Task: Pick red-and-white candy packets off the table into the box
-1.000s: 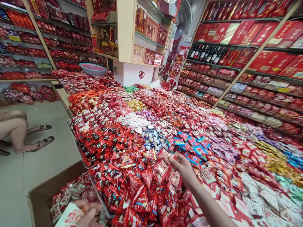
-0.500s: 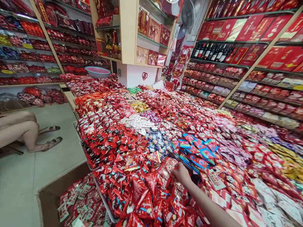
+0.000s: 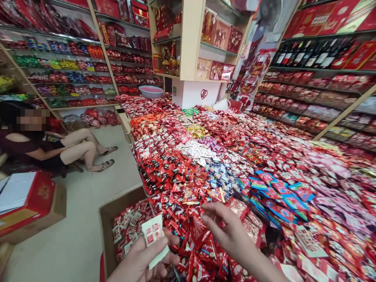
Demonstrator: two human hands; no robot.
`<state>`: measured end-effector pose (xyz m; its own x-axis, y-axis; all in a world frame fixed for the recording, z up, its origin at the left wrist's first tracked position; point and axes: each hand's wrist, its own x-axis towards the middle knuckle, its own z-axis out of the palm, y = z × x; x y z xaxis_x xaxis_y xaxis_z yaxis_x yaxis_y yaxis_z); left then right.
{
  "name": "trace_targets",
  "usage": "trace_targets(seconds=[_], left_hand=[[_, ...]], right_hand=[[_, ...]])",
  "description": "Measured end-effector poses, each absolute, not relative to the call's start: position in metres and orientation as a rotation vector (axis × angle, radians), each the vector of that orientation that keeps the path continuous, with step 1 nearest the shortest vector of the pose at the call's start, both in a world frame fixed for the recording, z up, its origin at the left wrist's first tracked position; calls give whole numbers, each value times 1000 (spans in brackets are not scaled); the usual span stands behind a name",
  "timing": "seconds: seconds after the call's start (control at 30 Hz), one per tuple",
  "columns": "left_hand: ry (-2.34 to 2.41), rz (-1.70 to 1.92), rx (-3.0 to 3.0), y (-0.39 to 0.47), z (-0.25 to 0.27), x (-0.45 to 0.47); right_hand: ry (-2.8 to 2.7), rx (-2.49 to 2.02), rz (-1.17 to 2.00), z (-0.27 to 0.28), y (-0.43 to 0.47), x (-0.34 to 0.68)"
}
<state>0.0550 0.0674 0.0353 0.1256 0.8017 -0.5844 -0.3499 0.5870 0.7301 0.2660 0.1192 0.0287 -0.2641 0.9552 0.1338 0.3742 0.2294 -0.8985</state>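
Observation:
My left hand (image 3: 146, 256) is closed on a small whitish packet (image 3: 153, 230) with red square print, pinned under the thumb. The edge of another pale packet shows beneath it. To the right, my right hand (image 3: 230, 232) hovers over the heap with thumb and curved fingers apart, nothing visible between them. Below it lie red triangular wrapped packets (image 3: 199, 250). Just beyond its wrist are red packets with white print (image 3: 254, 227). Blue packets (image 3: 282, 194) lie farther right, and small blue-and-white ones (image 3: 221, 178) lie ahead of the hand.
An open cardboard box (image 3: 107, 219) of printed packets stands on the floor at the table's left edge. A seated person (image 3: 44, 149) is at the left, near a red box (image 3: 32, 196). Shelves (image 3: 317, 70) of bottles and packets line the walls. A blue-rimmed basin (image 3: 151, 92) stands at the back.
My view has swung left. My left hand has come into view holding the whitish packet. My right hand has lifted off the red printed packets, and its fingers have spread.

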Motion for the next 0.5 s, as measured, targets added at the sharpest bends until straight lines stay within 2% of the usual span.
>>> trace_targets(seconds=[0.1, 0.23, 0.33, 0.5], left_hand=[[1079, 812, 551, 71, 46, 62], [1052, 751, 588, 69, 40, 66], [999, 805, 548, 69, 38, 63], [996, 938, 376, 73, 45, 54]], right_hand=[[-1617, -1049, 1432, 34, 113, 227], [-1504, -946, 1650, 29, 120, 201], [-1380, -900, 1690, 30, 126, 200], [-1448, -808, 1483, 34, 118, 213]])
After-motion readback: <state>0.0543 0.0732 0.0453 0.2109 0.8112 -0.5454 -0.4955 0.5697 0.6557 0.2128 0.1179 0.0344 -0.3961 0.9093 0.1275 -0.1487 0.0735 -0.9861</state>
